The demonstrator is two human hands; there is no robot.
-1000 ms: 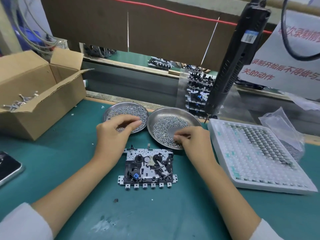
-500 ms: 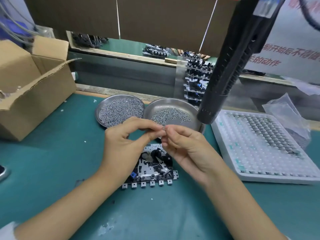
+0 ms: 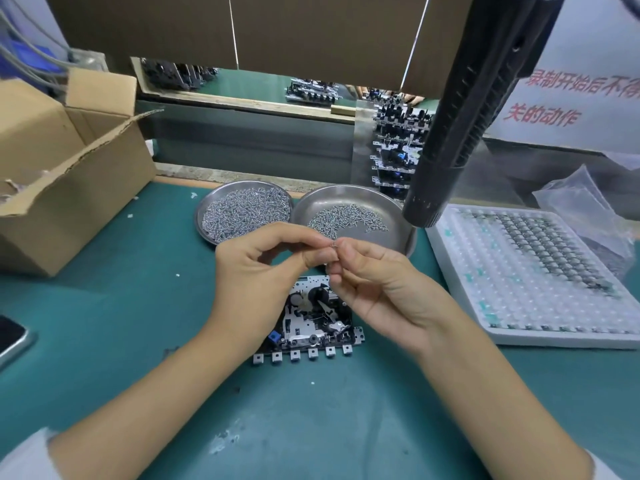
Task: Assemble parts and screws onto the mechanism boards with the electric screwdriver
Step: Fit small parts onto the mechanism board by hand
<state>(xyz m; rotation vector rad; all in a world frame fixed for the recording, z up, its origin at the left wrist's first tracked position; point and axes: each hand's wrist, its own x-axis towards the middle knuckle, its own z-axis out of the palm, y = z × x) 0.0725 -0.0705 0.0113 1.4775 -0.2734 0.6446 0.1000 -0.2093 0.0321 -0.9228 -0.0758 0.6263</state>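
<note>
Both hands meet just above the small black-and-silver mechanism board (image 3: pixel 313 322) lying flat on the green worktop (image 3: pixel 121 323); the left hand (image 3: pixel 256 275) and the right hand (image 3: pixel 374 282) each pinch, fingertip to fingertip, at one tiny silver screw (image 3: pixel 333 242) between them — I'd guess they hold it up close like this to turn it the right way round before seating it. Each grip is clenched on that little piece, though what else may sit between the fingers is too small to tell. The black electric screwdriver (image 3: pixel 460 126) hangs untouched over the right side, within easy reach. Behind the hands stand two shallow round steel dishes, their rims touching: the left dish (image 3: pixel 204 216) heaped with small silver screws, the right dish (image 3: pixel 398 216) holding a thinner scatter of them. To the right lies a white pocketed tray (image 3: pixel 450 271) with dark little parts in its far rows, and on the left an open brown cardboard box (image 3: pixel 69 202).
</note>
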